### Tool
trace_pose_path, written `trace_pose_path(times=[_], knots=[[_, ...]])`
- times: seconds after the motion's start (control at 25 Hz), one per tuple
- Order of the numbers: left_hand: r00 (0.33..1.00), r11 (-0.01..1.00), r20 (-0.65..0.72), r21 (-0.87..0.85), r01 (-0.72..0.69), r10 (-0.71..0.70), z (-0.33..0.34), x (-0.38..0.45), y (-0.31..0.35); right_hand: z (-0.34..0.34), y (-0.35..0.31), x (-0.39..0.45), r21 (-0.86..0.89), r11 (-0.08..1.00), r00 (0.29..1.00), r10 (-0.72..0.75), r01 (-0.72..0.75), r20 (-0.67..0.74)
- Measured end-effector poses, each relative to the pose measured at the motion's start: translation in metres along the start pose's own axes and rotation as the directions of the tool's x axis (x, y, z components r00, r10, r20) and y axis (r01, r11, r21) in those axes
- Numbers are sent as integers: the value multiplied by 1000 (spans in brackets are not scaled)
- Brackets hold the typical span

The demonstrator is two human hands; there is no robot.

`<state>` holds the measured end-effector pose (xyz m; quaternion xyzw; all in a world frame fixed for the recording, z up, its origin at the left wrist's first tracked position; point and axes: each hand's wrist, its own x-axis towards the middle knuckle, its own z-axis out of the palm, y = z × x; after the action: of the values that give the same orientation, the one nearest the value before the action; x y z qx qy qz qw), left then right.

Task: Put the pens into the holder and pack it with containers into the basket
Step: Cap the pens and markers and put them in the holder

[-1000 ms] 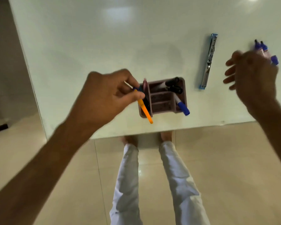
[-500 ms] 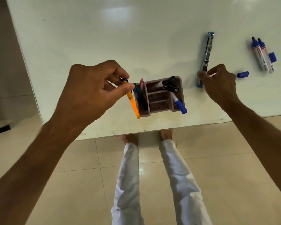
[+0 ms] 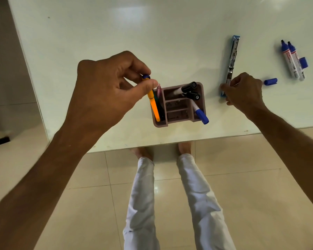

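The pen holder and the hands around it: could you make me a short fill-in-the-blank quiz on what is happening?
1. The left hand pinches an ____ pen over the holder.
2. The right hand grips the ____ lying right of the holder.
3. On the table, ____ blue markers lie side by side at far right.
4. The loose blue cap lies ____ the right hand and the markers.

Missing words: orange; stapler; two; between
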<state>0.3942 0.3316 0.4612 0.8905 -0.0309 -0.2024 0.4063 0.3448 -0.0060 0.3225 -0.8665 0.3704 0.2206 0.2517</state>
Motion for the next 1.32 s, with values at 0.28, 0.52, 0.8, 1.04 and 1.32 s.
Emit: trace_pose_path(times=[0.28,0.52,0.8,1.04,1.32], knots=[[999,999,35,-13,33,-32,15,3,-6,5,4,-3,-1,1000,1000,-7,7,8],[995,999,83,1,51,-51,17,1,-13,3,-2,-16,51,999,999,-11,9,42],[993,997,92,-15,70,-69,19,-2,-16,-26,-19,-55,628,751,955,11,-203,295],[994,998,99,62,30,-36,27,6,-10,-50,-31,-77,759,645,931,-219,-87,293],[977,974,212,220,-44,-4,31,3,-8,-68,-46,-91,851,287,793,-320,-440,518]])
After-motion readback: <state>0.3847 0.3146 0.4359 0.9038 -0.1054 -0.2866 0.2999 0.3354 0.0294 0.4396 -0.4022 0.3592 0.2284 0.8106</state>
